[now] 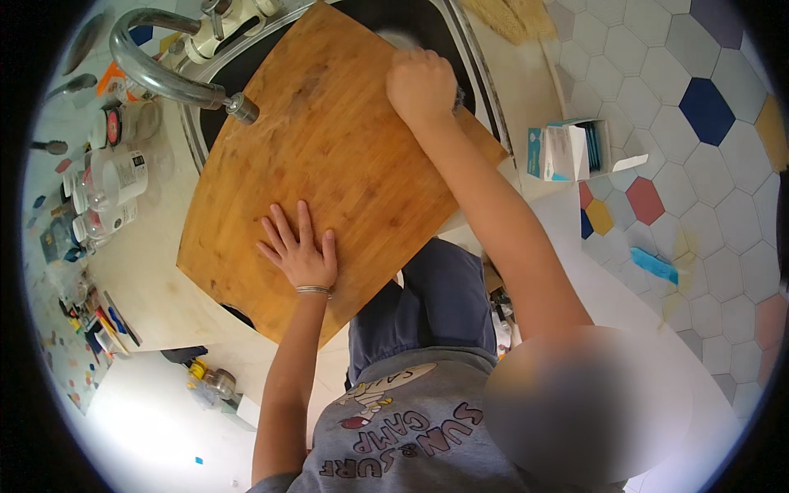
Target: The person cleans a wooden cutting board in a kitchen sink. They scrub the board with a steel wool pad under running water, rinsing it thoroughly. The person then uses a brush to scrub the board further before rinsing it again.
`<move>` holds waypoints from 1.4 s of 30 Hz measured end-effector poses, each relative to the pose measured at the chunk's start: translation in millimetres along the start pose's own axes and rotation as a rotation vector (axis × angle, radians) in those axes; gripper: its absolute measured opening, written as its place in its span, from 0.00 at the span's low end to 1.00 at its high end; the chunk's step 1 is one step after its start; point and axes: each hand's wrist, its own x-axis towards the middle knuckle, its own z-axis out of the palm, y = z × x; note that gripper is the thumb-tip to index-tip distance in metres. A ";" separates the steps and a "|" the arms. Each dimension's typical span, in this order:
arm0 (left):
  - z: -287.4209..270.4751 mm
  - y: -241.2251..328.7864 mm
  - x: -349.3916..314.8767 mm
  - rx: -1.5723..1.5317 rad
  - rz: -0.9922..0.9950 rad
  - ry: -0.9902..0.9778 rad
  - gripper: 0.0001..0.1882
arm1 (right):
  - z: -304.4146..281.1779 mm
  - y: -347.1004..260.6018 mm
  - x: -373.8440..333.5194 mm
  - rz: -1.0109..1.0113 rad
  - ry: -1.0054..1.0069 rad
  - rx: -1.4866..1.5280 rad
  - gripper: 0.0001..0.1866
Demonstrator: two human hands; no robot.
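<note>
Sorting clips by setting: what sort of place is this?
Likely a home kitchen: there's a dark-basined sink with a curved metal faucet, and a large wooden cutting board over it, the left hand flat on top.

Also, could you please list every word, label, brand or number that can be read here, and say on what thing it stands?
Grey shirt: large lettering around a cartoon print; legible, but I do not copy out wording.
White-and-blue box: printed marks, too small to read.
Clear container with a white label: print too small to read.
Wooden board: no text that I can see.
</note>
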 end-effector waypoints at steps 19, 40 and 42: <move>-3.7 -4.1 -3.9 -0.034 -0.039 -0.023 0.33 | -25.1 19.0 -36.5 -0.084 -0.022 0.237 0.05; -7.8 -2.7 -2.3 -0.052 -0.050 -0.018 0.33 | -44.3 38.3 -51.0 -0.075 -0.081 0.144 0.05; -7.0 -3.3 0.3 -0.063 -0.057 -0.019 0.33 | -12.0 6.7 -5.3 -0.254 0.077 0.222 0.07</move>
